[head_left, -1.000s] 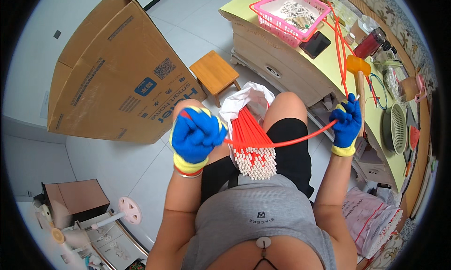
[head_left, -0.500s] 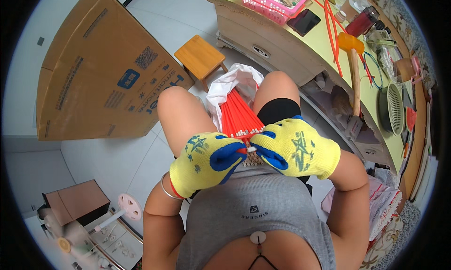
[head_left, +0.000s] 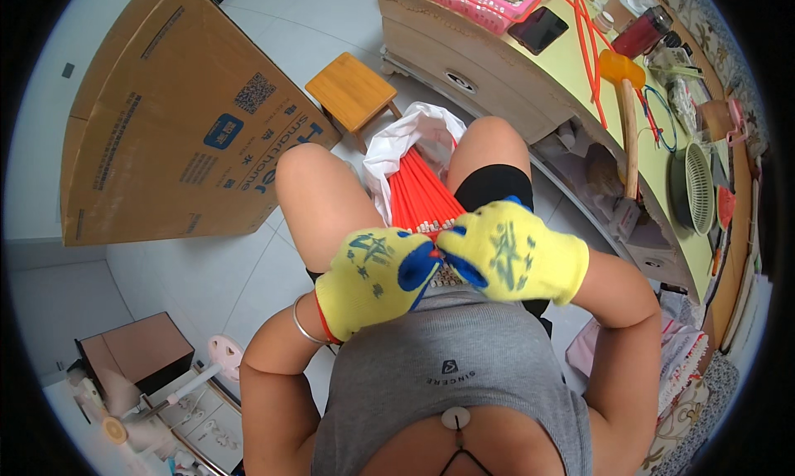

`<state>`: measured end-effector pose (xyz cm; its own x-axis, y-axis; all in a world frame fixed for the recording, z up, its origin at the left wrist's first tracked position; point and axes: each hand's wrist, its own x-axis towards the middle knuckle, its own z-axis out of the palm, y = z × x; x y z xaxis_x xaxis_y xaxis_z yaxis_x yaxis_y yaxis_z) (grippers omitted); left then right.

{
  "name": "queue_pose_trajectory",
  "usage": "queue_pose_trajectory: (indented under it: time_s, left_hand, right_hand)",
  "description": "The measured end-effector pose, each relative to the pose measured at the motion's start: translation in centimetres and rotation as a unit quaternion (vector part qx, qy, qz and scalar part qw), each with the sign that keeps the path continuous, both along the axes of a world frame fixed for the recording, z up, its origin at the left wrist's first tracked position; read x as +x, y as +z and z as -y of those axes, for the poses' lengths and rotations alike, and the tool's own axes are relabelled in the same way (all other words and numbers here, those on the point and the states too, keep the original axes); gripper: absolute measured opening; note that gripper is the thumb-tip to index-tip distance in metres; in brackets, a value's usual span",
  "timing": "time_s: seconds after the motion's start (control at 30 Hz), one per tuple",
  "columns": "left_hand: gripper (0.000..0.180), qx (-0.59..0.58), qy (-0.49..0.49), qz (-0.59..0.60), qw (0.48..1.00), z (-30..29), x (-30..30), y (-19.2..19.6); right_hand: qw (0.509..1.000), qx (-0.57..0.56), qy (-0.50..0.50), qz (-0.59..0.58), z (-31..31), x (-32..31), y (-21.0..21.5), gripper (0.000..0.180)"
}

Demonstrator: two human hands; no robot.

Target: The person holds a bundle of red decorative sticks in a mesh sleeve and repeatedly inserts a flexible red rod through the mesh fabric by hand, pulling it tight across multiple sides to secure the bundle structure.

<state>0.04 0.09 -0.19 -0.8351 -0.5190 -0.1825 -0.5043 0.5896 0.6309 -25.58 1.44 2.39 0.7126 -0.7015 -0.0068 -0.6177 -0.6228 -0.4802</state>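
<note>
My left hand (head_left: 373,273) and my right hand (head_left: 515,257) wear yellow knit gloves with blue-coated fingers. Their fingertips meet in a pinch above my lap. A bit of red tube (head_left: 436,252) shows at the left fingertips. What the right fingers pinch is hidden behind the glove. Just beyond, a bundle of thin red tubes (head_left: 418,190) with pale ends toward me lies in a white plastic bag (head_left: 393,149) between my knees. Below the fingertips, more small pale ends (head_left: 448,277) show in a cluster near my shirt.
A large cardboard box (head_left: 182,137) stands at the left, beside a wooden stool (head_left: 350,91). On the right, a green-topped table (head_left: 567,74) carries a pink basket (head_left: 489,12), a phone (head_left: 539,31), a mallet (head_left: 628,120), loose red tubes and a colander (head_left: 694,190).
Both hands stay together and have tilted slightly. The small white piece seen between the fingertips is now covered, and only a bit of red shows there.
</note>
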Motion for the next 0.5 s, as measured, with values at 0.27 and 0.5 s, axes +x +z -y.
queue_pose_trajectory:
  time_s: [0.27,0.5]
  left_hand:
    - [0.041,-0.112,0.02,-0.186,0.976,1.2,0.0,-0.9]
    - [0.042,-0.156,-0.002,-0.19,0.969,1.9,0.1,-0.5]
  right_hand:
    - [0.973,0.066,-0.015,0.219,1.0,-1.5,-3.6,0.024]
    - [0.966,0.087,-0.003,0.242,2.0,-1.4,-4.3,0.028]
